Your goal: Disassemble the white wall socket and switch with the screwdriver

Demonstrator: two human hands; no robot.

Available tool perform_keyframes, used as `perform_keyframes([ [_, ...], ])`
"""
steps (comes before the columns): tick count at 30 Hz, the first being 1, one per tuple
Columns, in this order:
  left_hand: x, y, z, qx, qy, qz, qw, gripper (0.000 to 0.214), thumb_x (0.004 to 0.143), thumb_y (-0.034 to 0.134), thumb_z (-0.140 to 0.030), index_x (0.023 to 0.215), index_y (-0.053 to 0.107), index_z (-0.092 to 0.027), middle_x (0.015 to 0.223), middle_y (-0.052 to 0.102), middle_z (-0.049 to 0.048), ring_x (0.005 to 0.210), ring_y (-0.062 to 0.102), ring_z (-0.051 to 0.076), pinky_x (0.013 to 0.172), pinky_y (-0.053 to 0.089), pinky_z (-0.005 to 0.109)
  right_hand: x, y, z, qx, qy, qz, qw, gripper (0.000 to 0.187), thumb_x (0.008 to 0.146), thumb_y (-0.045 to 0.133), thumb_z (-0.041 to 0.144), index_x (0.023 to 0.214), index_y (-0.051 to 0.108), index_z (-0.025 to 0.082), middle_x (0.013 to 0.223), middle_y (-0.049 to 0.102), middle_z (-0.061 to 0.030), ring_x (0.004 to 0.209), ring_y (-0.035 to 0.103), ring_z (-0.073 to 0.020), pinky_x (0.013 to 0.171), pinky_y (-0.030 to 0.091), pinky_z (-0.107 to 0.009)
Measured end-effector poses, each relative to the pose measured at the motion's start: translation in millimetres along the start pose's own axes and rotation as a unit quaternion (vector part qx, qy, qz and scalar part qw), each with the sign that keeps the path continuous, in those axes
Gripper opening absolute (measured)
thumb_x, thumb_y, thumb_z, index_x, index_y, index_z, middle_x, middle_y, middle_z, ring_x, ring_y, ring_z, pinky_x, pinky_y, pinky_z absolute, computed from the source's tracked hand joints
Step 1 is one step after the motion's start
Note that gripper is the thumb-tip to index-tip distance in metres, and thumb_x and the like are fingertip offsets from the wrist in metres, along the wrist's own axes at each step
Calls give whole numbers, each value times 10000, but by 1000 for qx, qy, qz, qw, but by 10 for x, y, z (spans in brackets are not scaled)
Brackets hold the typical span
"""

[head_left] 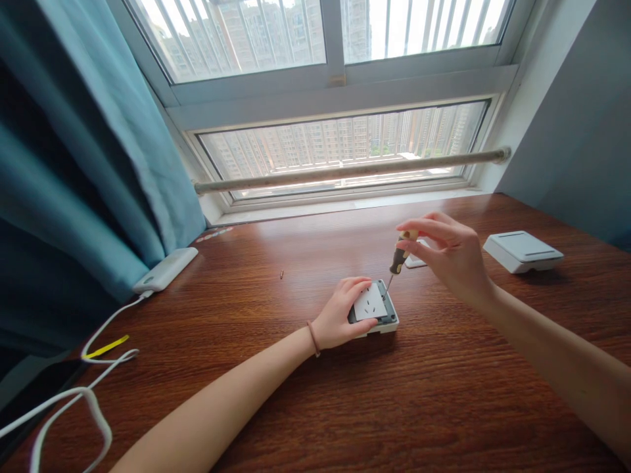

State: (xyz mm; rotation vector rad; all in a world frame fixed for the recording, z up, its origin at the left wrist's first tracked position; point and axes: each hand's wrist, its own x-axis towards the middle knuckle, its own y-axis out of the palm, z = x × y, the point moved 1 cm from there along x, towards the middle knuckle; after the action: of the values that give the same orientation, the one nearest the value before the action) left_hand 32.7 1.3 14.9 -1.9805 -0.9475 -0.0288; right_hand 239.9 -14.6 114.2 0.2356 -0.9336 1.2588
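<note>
A white wall socket [369, 303] in a grey frame sits on a white box on the wooden table. My left hand [342, 314] grips the socket from its left side, fingers over the far edge and thumb along the near edge. In my right hand [446, 249] is a screwdriver [398, 260] with a dark and cream handle, pinched near its top end. Its thin shaft points down, and the tip meets the right part of the socket's frame. Whether a screw sits under the tip is too small to tell.
A small screw [281, 274] lies left of the socket. Behind my right hand is a partly hidden white plate [415, 261]. Another white box [523, 251] stands at right. A white power bank [165, 270] with a cable [106, 322] lies by the blue curtain [113, 144].
</note>
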Motion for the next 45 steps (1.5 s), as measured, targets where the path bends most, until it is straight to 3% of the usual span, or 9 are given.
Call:
perform_keyframes([
  [5, -8, 3, 4, -1, -1, 2, 1000, 614, 735, 625, -351, 1274, 387, -174, 1299, 416, 134, 1197, 366, 259, 1034, 304, 428, 45, -30, -53, 131, 38, 70, 988, 313, 768, 629, 239, 1079, 594, 227, 911, 664, -36, 883, 633, -171, 805, 527, -352],
  [8, -6, 0, 2, -1, 0, -1, 1000, 608, 734, 624, -352, 1268, 393, -177, 1296, 420, 136, 1196, 369, 264, 1031, 304, 436, 77, -42, -78, 167, 44, 109, 979, 290, 793, 598, 251, 1079, 574, 215, 966, 672, -51, 935, 631, -181, 852, 511, -374],
  [12, -2, -3, -4, -3, -1, -2, 1000, 608, 736, 622, -350, 1272, 390, -181, 1296, 421, 135, 1195, 370, 268, 1027, 306, 446, 77, -27, -82, 89, 15, 74, 993, 218, 791, 598, 286, 1000, 622, 229, 1003, 651, -48, 959, 601, -191, 857, 490, -385],
  [17, -1, -4, -9, -1, -2, 1, 1000, 605, 737, 623, -346, 1273, 392, -185, 1299, 419, 134, 1200, 366, 273, 1030, 302, 455, 43, -22, -86, 21, 4, -22, 1000, 175, 697, 694, 327, 861, 676, 267, 811, 634, -11, 811, 599, -185, 775, 494, -372],
  [25, 0, 1, 7, 6, -1, 3, 1000, 607, 743, 617, -348, 1276, 385, -173, 1302, 411, 135, 1202, 365, 259, 1039, 301, 429, 81, -75, -71, 117, 5, 108, 987, 234, 842, 526, 264, 1057, 614, 234, 974, 677, -47, 929, 612, -198, 852, 466, -385],
  [28, 0, 1, 4, 4, 0, 3, 1000, 612, 741, 620, -346, 1278, 383, -170, 1301, 412, 135, 1199, 368, 258, 1039, 301, 423, 76, -57, -50, 56, -22, 80, 995, 198, 837, 532, 263, 1005, 636, 241, 944, 661, -43, 924, 595, -201, 867, 445, -390],
  [32, -1, -1, -6, -1, -2, -1, 1000, 611, 741, 618, -353, 1280, 384, -185, 1300, 418, 138, 1197, 371, 276, 1028, 301, 448, 83, -61, -45, -41, -44, 12, 998, 181, 720, 677, 298, 899, 679, 277, 842, 632, -25, 857, 580, -216, 834, 449, -403],
  [41, -8, 2, 5, -4, 0, -2, 1000, 603, 736, 619, -353, 1272, 398, -185, 1302, 418, 142, 1200, 373, 281, 1027, 302, 450, 130, -81, -114, 80, 18, 113, 990, 302, 824, 548, 267, 1122, 580, 239, 1048, 660, -46, 979, 597, -199, 881, 466, -412],
  [45, -2, -2, -5, -4, 0, 1, 1000, 606, 737, 619, -351, 1275, 395, -183, 1297, 421, 141, 1199, 374, 276, 1029, 304, 443, 126, -63, -111, 44, 12, 67, 997, 215, 790, 590, 291, 994, 646, 250, 1020, 652, -42, 979, 589, -210, 861, 473, -411],
])
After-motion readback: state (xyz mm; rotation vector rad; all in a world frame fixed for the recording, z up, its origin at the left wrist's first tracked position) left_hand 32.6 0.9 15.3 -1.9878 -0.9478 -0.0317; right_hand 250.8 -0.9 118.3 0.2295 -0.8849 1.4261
